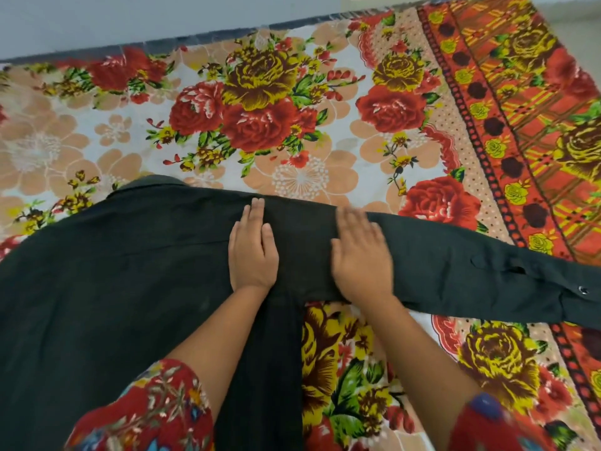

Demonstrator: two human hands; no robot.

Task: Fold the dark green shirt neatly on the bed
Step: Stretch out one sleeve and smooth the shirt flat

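Floral bedsheet (302, 131) covered the bed up to a grey wall at its far edge. Head view: dark green shirt (113, 271) lay spread across the bed's near-left part, one sleeve (471, 271) running toward the right edge. Left hand (252, 252) pressed flat, fingers extended, on the shirt. Right hand (359, 255), blurred, lay flat and open at the sleeve's base.

I count one dark green shirt (130, 271) with one long sleeve (471, 275) stretched out, one flowery bed sheet (292, 125), two hands, the left hand (252, 252) and the right hand (359, 255), and I think one small button (584, 290).
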